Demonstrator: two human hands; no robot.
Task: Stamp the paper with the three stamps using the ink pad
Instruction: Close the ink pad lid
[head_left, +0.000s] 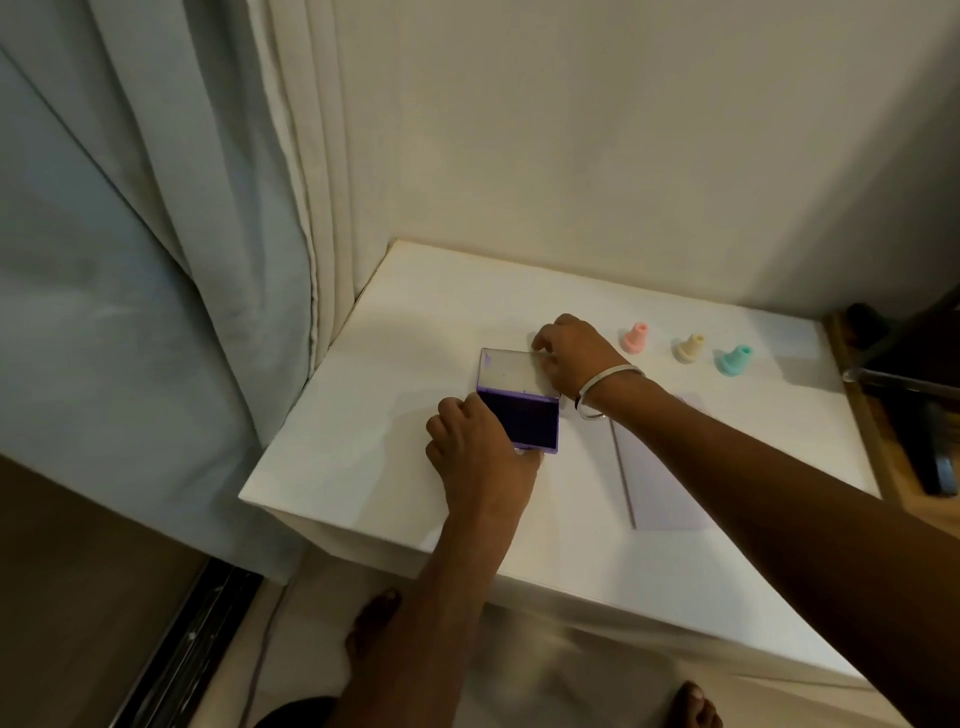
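- Left hand (480, 457) is gripping the purple ink pad (519, 418) base, fingers curled.
- Right hand (569, 353) is pinching its clear lid (506, 370), lying open.
- Pink stamp (635, 338), cream stamp (690, 347) and teal stamp (733, 359) are standing beyond.

We find no readable text, labels, brands or numbers anywhere in this view

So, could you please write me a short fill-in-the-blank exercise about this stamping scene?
1. The ink pad has its lid ____.
2. The left hand holds the ink pad's base while the ____ hand holds the lid.
3. Of the three stamps, the pink stamp stands nearest the hands, the cream stamp is in the middle, and the ____ one is farthest.
4. The paper lies under the right ____.

Missing words: open; right; teal; forearm
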